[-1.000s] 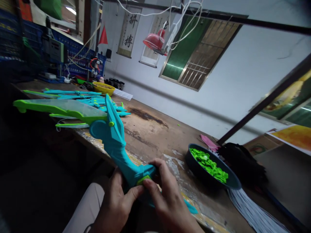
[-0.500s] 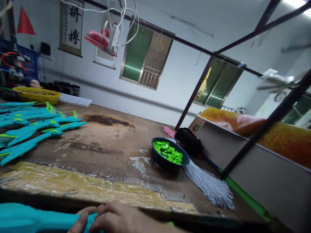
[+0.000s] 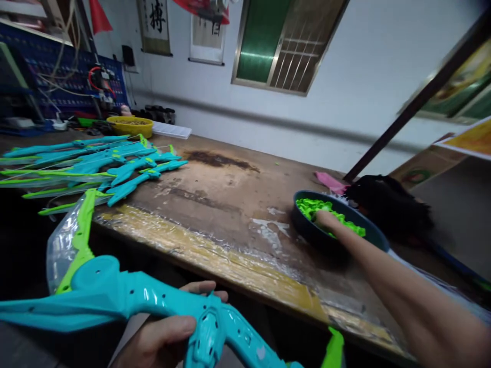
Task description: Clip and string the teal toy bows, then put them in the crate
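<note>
A turquoise plastic toy bow [image 3: 153, 299] with bright green limb ends lies across the front of the view, below the table edge. My left hand [image 3: 164, 332] grips it near its middle, thumb on the near side and fingertips showing behind. My right hand [image 3: 326, 220] reaches into a dark round bowl [image 3: 378, 237] on the table. Small bright green plastic pieces [image 3: 351, 225] fill the bowl's bottom, and my right fingertips are down among them. Those fingers are mostly hidden, so their grip does not show.
Several turquoise toy bows [image 3: 130, 166] lie piled on the table's left side. Behind them stand a yellow basin [image 3: 130, 128] of small brown pieces and a white stack of paper [image 3: 171, 130]. A black bundle [image 3: 387, 207] and a pink cloth [image 3: 330, 182] lie beyond the bowl, near a slanting dark post [image 3: 406, 112].
My right hand now reaches into the bowl of green pieces. The toy bow has risen further into view with my left hand on it. The camera has turned left and down.
</note>
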{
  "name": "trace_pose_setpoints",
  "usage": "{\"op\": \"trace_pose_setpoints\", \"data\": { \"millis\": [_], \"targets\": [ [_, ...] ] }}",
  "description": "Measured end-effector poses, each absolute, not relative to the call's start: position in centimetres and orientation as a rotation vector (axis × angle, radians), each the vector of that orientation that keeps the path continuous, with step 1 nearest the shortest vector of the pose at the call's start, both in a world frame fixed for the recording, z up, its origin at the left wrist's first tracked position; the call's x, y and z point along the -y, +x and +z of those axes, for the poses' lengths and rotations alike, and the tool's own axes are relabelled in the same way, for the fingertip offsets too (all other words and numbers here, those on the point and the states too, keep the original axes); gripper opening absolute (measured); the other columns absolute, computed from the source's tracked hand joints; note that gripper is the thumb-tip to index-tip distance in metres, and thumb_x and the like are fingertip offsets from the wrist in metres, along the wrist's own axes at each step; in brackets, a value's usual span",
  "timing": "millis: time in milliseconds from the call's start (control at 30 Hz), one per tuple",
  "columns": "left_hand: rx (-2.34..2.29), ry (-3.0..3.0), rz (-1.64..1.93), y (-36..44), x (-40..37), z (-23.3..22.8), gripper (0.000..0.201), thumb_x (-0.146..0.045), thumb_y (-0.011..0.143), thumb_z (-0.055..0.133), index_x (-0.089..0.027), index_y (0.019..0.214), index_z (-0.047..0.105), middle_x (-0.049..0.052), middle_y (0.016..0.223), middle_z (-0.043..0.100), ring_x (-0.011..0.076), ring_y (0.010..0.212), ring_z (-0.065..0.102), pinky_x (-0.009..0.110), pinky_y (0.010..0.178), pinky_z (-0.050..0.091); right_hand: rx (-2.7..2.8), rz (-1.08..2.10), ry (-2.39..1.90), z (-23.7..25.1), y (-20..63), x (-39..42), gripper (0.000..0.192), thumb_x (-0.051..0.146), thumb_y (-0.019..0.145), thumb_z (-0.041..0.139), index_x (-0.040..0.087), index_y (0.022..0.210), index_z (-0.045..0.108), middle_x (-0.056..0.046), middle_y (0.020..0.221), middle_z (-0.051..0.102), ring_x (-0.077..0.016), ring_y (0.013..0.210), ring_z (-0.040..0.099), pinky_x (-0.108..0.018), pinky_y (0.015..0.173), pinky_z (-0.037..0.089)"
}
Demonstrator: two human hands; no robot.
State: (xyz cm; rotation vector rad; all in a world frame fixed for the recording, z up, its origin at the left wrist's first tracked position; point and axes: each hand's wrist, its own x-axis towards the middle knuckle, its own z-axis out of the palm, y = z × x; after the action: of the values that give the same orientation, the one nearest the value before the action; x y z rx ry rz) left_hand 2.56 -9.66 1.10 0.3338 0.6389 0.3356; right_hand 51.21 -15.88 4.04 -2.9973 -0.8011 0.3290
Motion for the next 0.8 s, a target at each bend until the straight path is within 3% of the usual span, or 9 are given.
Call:
{"op": "trace_pose_setpoints", "data": {
  "millis": [167, 267, 367, 467, 633, 800],
  "targets": [
    [-0.554, 0.415, 0.362, 3.1, 9.0, 1.4, 0.040, -0.029, 0.068, 0.077, -0.018, 0.107, 0.077, 0.021, 0.123, 0.072, 0.0440, 0.107, 0.069, 0.062, 0.102, 0.045, 0.724, 0.404, -3.119, 2.4, 54.6, 16.1, 0.033, 0.026, 0.109, 0.039, 0.010, 0.108, 0.068, -0.007, 0.112, 0.065, -0.0204, 0.103, 0.066, -0.032, 0.082, 0.054],
    [-0.480, 0.406, 0.365, 3.4, 8.8, 1.3, 0.051, -0.027, 0.072, 0.077, -0.019, 0.121, 0.071, 0.022, 0.124, 0.071, 0.0432, 0.109, 0.068, 0.063, 0.104, 0.043, 0.647, 0.441, -3.142, 2.2, 55.7, 16.7, 0.041, 0.031, 0.110, 0.034, 0.010, 0.106, 0.069, -0.006, 0.109, 0.065, -0.0219, 0.105, 0.066, -0.032, 0.084, 0.054],
    [-0.434, 0.414, 0.322, 3.3, 8.6, 0.6, 0.060, -0.025, 0.077, 0.073, -0.016, 0.135, 0.062, 0.022, 0.129, 0.069, 0.0423, 0.117, 0.065, 0.059, 0.107, 0.042, 0.601, 0.443, -3.109, 2.3, 56.0, 17.3, 0.028, 0.030, 0.106, 0.047, 0.012, 0.107, 0.068, -0.005, 0.107, 0.066, -0.0211, 0.100, 0.067, -0.033, 0.081, 0.056],
    [-0.427, 0.463, 0.305, 3.0, 8.3, -0.3, 0.056, -0.021, 0.081, 0.072, -0.012, 0.135, 0.061, 0.022, 0.128, 0.069, 0.0390, 0.119, 0.065, 0.052, 0.109, 0.043, 0.569, 0.374, -3.037, 3.0, 55.4, 18.3, 0.019, 0.030, 0.095, 0.068, 0.015, 0.107, 0.068, -0.005, 0.107, 0.067, -0.0207, 0.094, 0.068, -0.033, 0.078, 0.058],
    [-0.527, 0.418, 0.417, 3.1, 7.9, -0.8, 0.044, -0.018, 0.087, 0.069, -0.007, 0.129, 0.063, 0.020, 0.126, 0.071, 0.0318, 0.125, 0.062, 0.042, 0.111, 0.044, 0.460, 0.146, -2.868, 5.9, 53.6, 20.7, 0.017, 0.034, 0.096, 0.067, 0.017, 0.094, 0.068, -0.004, 0.097, 0.068, -0.0172, 0.087, 0.067, -0.031, 0.076, 0.056],
    [-0.600, 0.348, 0.458, 3.9, 8.6, 0.2, 0.046, -0.017, 0.092, 0.065, -0.011, 0.136, 0.055, 0.018, 0.130, 0.068, 0.0343, 0.117, 0.065, 0.064, 0.098, 0.051, 0.453, 0.140, -2.467, 9.8, 50.1, 21.0, 0.022, 0.029, 0.099, 0.062, 0.015, 0.082, 0.063, 0.002, 0.074, 0.060, -0.0093, 0.060, 0.059, -0.021, 0.056, 0.048]
  ]
}}
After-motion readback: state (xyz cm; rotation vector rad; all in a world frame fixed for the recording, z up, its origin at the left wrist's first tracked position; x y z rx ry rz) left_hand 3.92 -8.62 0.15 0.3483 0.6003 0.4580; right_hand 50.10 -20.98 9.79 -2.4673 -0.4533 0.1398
